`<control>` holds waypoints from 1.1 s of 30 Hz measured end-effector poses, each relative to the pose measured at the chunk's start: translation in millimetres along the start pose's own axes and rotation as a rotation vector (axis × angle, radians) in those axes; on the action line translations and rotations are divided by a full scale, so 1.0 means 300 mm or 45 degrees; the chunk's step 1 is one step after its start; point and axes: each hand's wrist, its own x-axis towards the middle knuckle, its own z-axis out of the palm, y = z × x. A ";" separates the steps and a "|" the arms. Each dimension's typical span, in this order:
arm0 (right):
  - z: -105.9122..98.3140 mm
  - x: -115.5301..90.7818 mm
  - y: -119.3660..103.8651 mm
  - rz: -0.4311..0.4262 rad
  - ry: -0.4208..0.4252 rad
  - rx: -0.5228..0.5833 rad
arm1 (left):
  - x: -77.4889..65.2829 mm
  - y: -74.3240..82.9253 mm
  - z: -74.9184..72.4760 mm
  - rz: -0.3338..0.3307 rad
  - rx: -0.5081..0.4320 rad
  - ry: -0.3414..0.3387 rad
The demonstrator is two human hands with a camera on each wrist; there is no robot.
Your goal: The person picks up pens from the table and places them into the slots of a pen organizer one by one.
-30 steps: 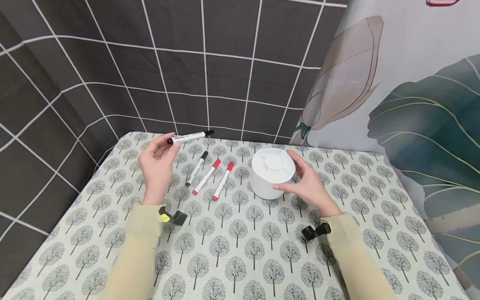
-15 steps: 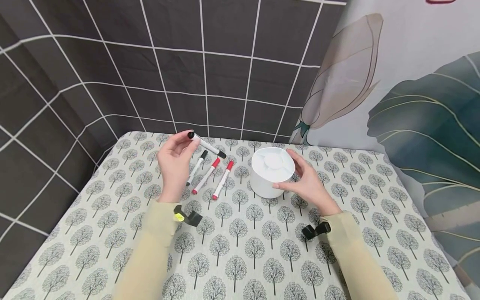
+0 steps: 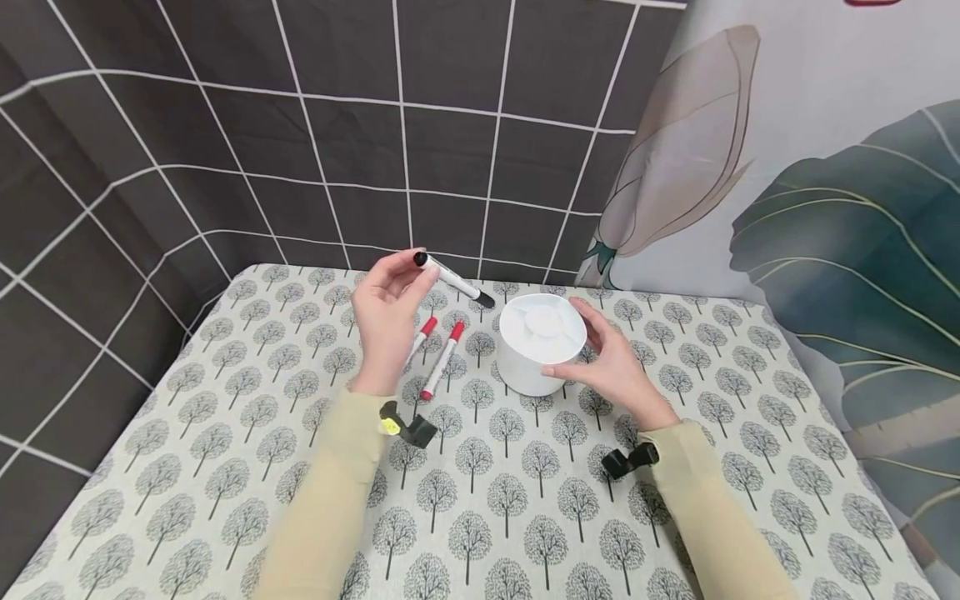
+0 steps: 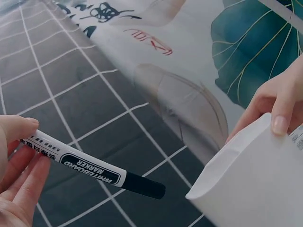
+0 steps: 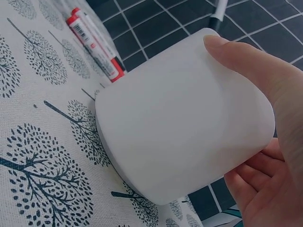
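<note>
My left hand (image 3: 390, 312) pinches a black whiteboard marker (image 3: 456, 282) near one end, between thumb and fingers. The marker slants down to the right, its black cap close to the rim of a white round pen holder (image 3: 534, 354). In the left wrist view the whiteboard marker (image 4: 94, 165) shows its printed label, with a small gap between cap and rim. My right hand (image 3: 611, 367) grips the pen holder from its right side, thumb in front and fingers behind. The holder's top is divided into compartments around a round centre.
Two red-capped markers lie on the tree-patterned tablecloth (image 3: 472, 500): one red marker (image 3: 442, 362) in full sight, the other red marker (image 3: 422, 337) partly behind my left hand. A dark gridded curtain (image 3: 337, 125) stands at the back, a floral curtain (image 3: 825, 250) at the right.
My left hand has carried the black marker rightward to near the pen holder, its capped end now tilted down. The black marker on the table is now hidden behind that hand. My right hand stays put.
</note>
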 end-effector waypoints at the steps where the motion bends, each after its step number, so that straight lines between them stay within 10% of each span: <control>1: 0.000 0.000 0.001 0.001 0.001 -0.003 | -0.001 -0.002 0.009 -0.005 -0.009 -0.007; 23: -0.003 -0.006 -0.003 -0.016 0.018 -0.044 | -0.034 -0.163 0.126 -0.181 0.132 -0.239; 33: 0.005 -0.006 0.005 -0.017 0.018 -0.017 | -0.021 -0.158 0.077 -0.190 0.118 -0.239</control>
